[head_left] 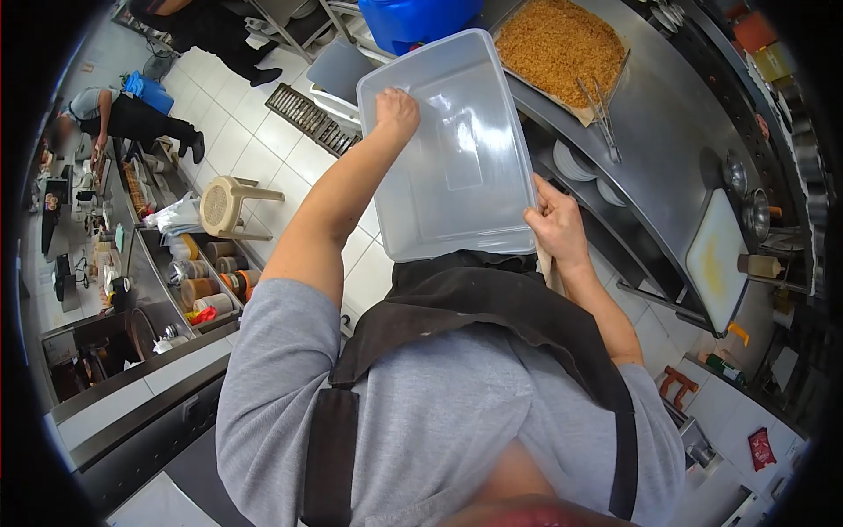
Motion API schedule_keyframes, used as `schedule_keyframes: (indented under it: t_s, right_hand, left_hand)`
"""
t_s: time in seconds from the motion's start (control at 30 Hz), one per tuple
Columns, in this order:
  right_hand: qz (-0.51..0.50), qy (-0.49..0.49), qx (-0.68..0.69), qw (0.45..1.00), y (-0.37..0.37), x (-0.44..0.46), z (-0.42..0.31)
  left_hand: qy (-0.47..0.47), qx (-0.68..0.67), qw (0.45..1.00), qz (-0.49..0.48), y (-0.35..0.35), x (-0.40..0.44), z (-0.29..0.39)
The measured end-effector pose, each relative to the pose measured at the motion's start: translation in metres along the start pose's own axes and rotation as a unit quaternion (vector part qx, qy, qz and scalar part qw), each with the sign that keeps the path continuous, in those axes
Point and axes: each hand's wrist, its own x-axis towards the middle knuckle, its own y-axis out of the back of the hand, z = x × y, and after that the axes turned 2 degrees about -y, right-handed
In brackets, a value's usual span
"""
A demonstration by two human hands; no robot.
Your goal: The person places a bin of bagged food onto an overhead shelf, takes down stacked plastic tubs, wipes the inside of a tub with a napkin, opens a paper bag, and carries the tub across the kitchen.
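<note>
A large clear plastic bin (465, 158), empty inside, is tilted in front of my apron. My right hand (558, 227) grips its right rim near the lower corner, thumb on the edge, with a bit of pale cloth hanging just below. My left hand (397, 111) is closed at the bin's upper left side, over its inside; whether something small is in the fingers cannot be made out. Beyond the bin's upper right corner, a tray of orange-brown crumbly food (562, 54) lies on the steel counter, with metal tongs (602, 121) at its edge.
A blue container (413, 22) stands behind the bin. Plates (572, 163) sit on the shelf under the steel counter (654, 167). A white cutting board (716, 262) lies at the right. To the left are a beige stool (226, 207), a drain grate (309, 119) and two people.
</note>
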Motion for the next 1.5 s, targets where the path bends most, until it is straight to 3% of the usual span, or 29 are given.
schedule_keyframes:
  t_s: [0.1, 0.17, 0.23, 0.3, 0.33, 0.4, 0.53, 0.6, 0.7, 0.8, 0.97, 1.03, 1.13, 1.2, 1.3, 1.4, 1.5]
  right_hand:
    - [0.0, -0.01, -0.008, 1.0, 0.0, 0.001, 0.0]
    - [-0.003, -0.015, -0.013, 1.0, 0.003, 0.002, 0.003]
    - [-0.004, -0.018, -0.041, 0.999, 0.004, 0.004, 0.007]
    - [-0.03, -0.025, -0.023, 0.999, 0.001, 0.007, 0.002]
    - [-0.053, -0.035, -0.007, 0.998, 0.0, 0.007, 0.0]
    - [-0.039, -0.029, -0.005, 0.999, -0.005, 0.006, -0.001]
    - [-0.028, -0.007, -0.015, 0.999, -0.005, 0.008, 0.004]
    - [-0.018, -0.008, -0.016, 1.0, -0.006, 0.005, -0.004]
    - [0.019, 0.018, 0.046, 0.999, -0.005, 0.003, 0.002]
    - [-0.011, 0.001, -0.028, 1.0, -0.001, 0.005, 0.003]
    - [-0.004, -0.038, -0.043, 0.998, 0.001, 0.004, 0.001]
    - [0.019, -0.044, -0.043, 0.998, 0.003, 0.002, 0.01]
    - [0.036, -0.054, 0.0, 0.998, -0.003, 0.0, 0.002]
    - [0.021, -0.05, -0.008, 0.998, -0.003, 0.002, 0.006]
    - [-0.01, -0.048, -0.019, 0.999, 0.0, 0.006, 0.008]
    - [-0.021, -0.028, 0.01, 0.999, -0.011, 0.009, 0.003]
    - [-0.004, 0.003, 0.025, 1.0, -0.022, 0.013, 0.009]
  left_hand:
    - [-0.056, -0.089, 0.994, -0.035, -0.006, -0.019, 0.0]
    - [-0.135, -0.101, 0.986, 0.015, -0.01, -0.045, 0.017]
    - [-0.059, -0.229, 0.97, -0.057, 0.007, -0.064, 0.045]
    - [-0.045, -0.362, 0.922, 0.129, 0.003, -0.072, 0.071]
    - [-0.044, -0.361, 0.922, 0.131, 0.011, -0.065, 0.077]
    - [-0.078, -0.406, 0.882, 0.226, 0.029, -0.05, 0.081]
    - [-0.052, -0.319, 0.897, 0.302, 0.008, -0.007, 0.044]
    - [0.035, -0.132, 0.979, 0.152, -0.013, 0.007, 0.014]
    - [-0.026, -0.043, 0.992, 0.113, 0.003, 0.0, -0.012]
    - [-0.019, -0.015, 0.999, 0.027, -0.005, -0.001, 0.004]
    - [-0.156, -0.089, 0.981, -0.078, -0.006, -0.061, 0.04]
    - [-0.264, -0.09, 0.953, -0.113, 0.012, -0.109, 0.047]
    - [-0.273, -0.114, 0.942, -0.156, 0.025, -0.159, 0.052]
    - [-0.326, -0.137, 0.904, -0.239, 0.035, -0.169, 0.038]
    - [-0.336, -0.113, 0.897, -0.264, 0.064, -0.168, 0.009]
    - [-0.243, -0.041, 0.961, -0.124, 0.073, -0.144, -0.025]
    - [-0.125, 0.048, 0.99, 0.043, 0.063, -0.095, -0.073]
